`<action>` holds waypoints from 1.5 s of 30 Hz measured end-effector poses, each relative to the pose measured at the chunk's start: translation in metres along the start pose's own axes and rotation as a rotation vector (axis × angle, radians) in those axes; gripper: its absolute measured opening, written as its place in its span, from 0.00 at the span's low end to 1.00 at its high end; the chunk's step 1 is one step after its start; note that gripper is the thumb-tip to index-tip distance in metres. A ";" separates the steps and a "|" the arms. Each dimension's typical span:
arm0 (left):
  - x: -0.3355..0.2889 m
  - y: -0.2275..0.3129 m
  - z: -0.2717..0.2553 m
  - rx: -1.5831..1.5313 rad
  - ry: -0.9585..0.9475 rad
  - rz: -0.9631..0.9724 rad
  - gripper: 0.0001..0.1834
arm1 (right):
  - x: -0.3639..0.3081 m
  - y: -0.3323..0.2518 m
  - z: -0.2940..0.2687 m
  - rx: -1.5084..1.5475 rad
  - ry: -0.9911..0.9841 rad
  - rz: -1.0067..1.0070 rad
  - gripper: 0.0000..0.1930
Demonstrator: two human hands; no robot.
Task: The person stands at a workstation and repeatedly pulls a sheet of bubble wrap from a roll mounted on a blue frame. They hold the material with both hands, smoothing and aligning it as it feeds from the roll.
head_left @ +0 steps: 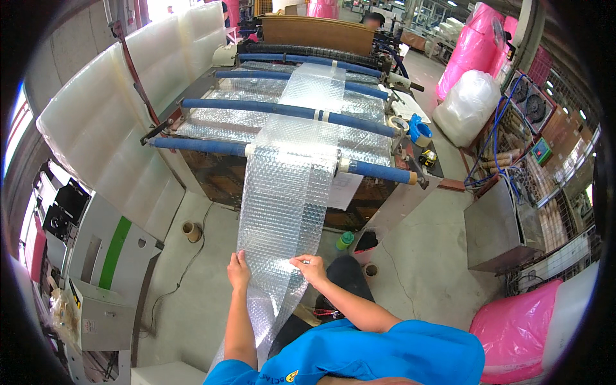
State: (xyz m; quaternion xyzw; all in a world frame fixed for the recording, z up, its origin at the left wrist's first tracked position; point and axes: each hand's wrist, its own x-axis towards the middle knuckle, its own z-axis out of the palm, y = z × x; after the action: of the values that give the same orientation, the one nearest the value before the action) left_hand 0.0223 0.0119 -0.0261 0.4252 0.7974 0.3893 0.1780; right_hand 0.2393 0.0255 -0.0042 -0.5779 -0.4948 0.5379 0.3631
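Observation:
A long strip of clear bubble wrap (279, 199) runs over the machine's front roller and hangs down toward my lap. My left hand (239, 271) grips its left edge, thumb and fingers closed on the film. On the opposite edge my right hand (310, 268) pinches the film between thumb and fingers. Between my hands the strip is spread fairly flat; below them it gathers and trails down past my left forearm. Behind, it passes over several blue-wrapped rollers (256, 108) of the machine.
A tape measure (428, 157) and blue tape roll (420, 130) lie at the machine's right side. A green-capped bottle (344, 240) stands on the floor below. Tall wrapped white rolls (122, 109) line the left; a grey cabinet (504, 224) and pink roll (516, 327) stand right. A cable (170, 292) crosses the floor.

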 end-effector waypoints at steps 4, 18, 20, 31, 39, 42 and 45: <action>-0.001 -0.002 0.000 0.026 -0.033 -0.010 0.22 | -0.001 0.004 0.000 -0.054 0.007 -0.103 0.08; 0.091 0.066 0.040 -0.009 -0.152 -0.013 0.29 | 0.098 -0.034 -0.026 -0.017 0.274 -0.476 0.08; 0.107 0.078 0.035 -0.024 -0.148 -0.038 0.30 | 0.103 -0.059 -0.029 -0.048 0.261 -0.394 0.09; 0.060 0.103 -0.021 -0.169 -0.325 0.024 0.43 | 0.056 -0.067 -0.023 0.429 0.100 -0.163 0.09; 0.004 0.049 -0.081 0.022 -0.243 -0.134 0.33 | -0.046 -0.048 -0.007 0.387 -0.134 -0.043 0.12; -0.006 0.068 -0.125 -0.180 -0.145 0.052 0.21 | -0.072 -0.084 -0.008 0.503 -0.149 0.017 0.13; -0.016 0.089 -0.140 -0.221 -0.163 0.014 0.17 | -0.077 -0.085 -0.003 0.505 -0.120 0.053 0.14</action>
State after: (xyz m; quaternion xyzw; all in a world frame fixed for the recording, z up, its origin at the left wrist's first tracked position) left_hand -0.0065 -0.0366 0.1306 0.4387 0.7297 0.4400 0.2853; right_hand 0.2319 -0.0273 0.0977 -0.4487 -0.3501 0.6870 0.4517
